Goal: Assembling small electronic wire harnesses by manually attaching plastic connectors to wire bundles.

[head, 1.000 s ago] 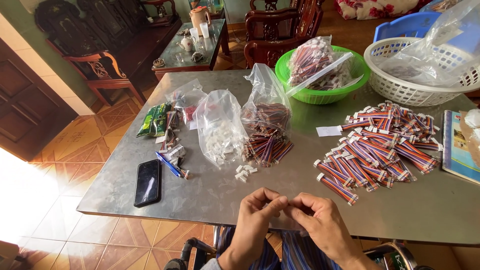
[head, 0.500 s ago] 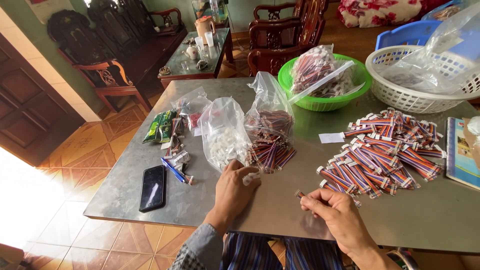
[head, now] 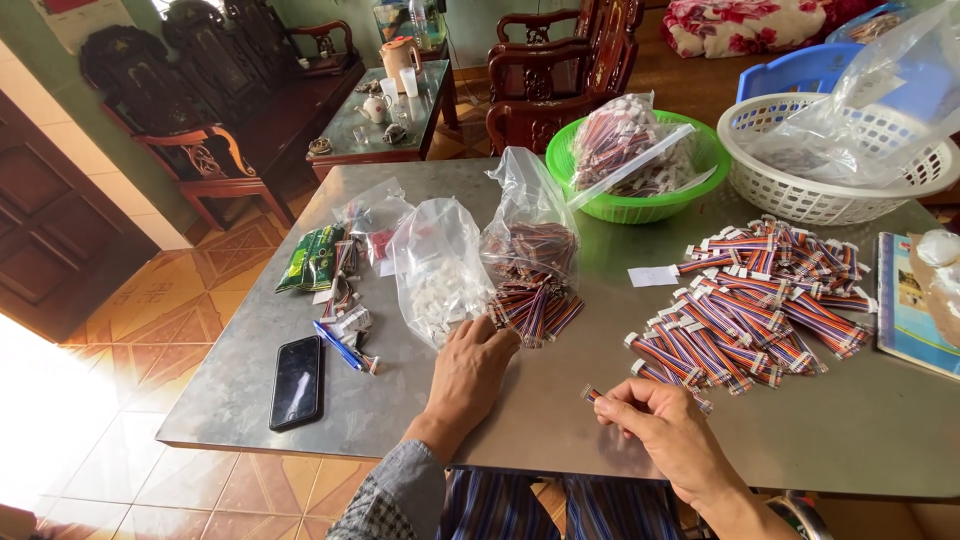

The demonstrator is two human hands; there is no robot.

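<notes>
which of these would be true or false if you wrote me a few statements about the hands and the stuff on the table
1. The right hand pinches a small striped ribbon cable at the fingertips. True.
2. The left hand lies on the black phone. False: it reaches to the clear bag of white connectors, and the phone lies apart, to its left.
3. A heap of finished cables lies on the metal table beyond the right hand. True.
4. The green bowl is empty. False: it holds a clear bag of cables.
5. The white basket stands on the floor. False: it stands on the table, beside the green bowl.
</notes>
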